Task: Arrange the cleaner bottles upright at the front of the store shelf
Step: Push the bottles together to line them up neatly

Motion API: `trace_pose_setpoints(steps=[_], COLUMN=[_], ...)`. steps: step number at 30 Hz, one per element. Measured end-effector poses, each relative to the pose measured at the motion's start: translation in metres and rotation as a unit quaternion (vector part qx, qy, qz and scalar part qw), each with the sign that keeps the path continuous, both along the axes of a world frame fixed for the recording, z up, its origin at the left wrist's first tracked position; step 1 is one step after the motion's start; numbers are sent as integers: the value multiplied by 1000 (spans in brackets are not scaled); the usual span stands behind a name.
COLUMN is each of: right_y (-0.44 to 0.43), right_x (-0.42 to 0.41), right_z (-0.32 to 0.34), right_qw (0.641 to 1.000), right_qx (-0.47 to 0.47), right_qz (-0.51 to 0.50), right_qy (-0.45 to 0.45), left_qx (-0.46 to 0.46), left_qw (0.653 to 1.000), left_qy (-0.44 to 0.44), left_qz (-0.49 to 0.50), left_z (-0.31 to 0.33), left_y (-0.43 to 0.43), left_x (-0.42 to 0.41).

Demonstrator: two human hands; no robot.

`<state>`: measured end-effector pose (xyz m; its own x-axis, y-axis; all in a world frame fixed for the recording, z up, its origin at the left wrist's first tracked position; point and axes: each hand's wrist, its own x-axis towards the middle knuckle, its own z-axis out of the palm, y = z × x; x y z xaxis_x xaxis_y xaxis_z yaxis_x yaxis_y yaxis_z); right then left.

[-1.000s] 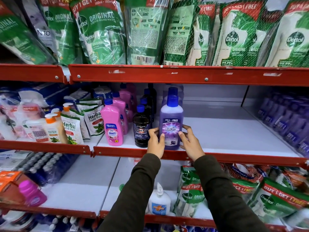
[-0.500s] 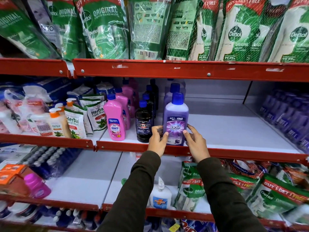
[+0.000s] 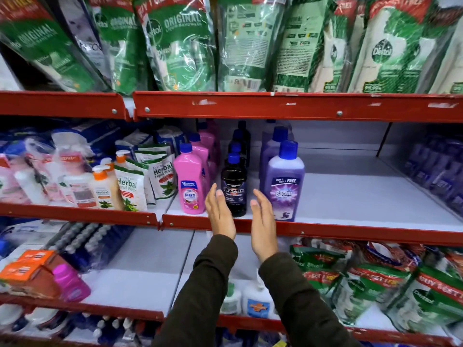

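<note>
We are holding both hands up in front of the middle shelf (image 3: 350, 230), palms turned toward each other and fingers stretched out, gripping nothing. Our left hand (image 3: 220, 212) is hovering just in front of the gap between the pink Shakti bottle (image 3: 189, 182) and the black Bactin bottle (image 3: 234, 187), while our right hand (image 3: 263, 221) is hanging in front of the space between that black bottle and the purple Bactin bottle (image 3: 284, 182). Whether either hand is brushing a bottle we cannot tell; both appear apart from them. All three front bottles are standing upright with blue caps on, lined up side by side just behind the red front lip of the shelf, the purple one at the right end of the row. Behind each, more bottles of the same colour are queuing toward the back. To the right of the purple bottle the white shelf surface is lying bare up to a blurred row of purple bottles (image 3: 436, 169) along the far right side. To the left, herbal hand wash pouches (image 3: 132, 186) and pump bottles (image 3: 102, 187) are crowding the neighbouring bay. Above, green Dettol refill packs (image 3: 175, 43) are leaning along the top shelf, and our dark sleeves (image 3: 200, 291) are reaching up from below.
</note>
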<state>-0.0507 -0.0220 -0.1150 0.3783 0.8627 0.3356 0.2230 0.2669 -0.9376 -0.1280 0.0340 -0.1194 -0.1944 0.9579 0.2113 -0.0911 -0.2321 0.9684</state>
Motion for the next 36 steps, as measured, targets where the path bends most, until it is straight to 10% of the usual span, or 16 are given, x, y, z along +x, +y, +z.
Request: trace_pose_setpoints(steps=[6, 22, 27, 31, 36], right_y=[44, 29, 9, 20, 73], right_x=[-18, -24, -62, -105, -132], right_z=[11, -2, -20, -17, 2], right_qw=[966, 984, 985, 985, 984], right_qx=[-68, -40, 107, 119, -19], right_qz=[96, 74, -88, 15, 101], right_qy=[229, 156, 104, 126, 143], left_qx=[-92, -35, 50, 71, -17], left_qw=[979, 970, 996, 997, 993], left_qy=[-55, 22, 23, -25, -23], left_qz=[-174, -240, -68, 26, -118], left_z=[23, 13, 3, 9, 32], left_y=[19, -2, -12, 11, 52], left_x=[-24, -45, -60, -97, -128])
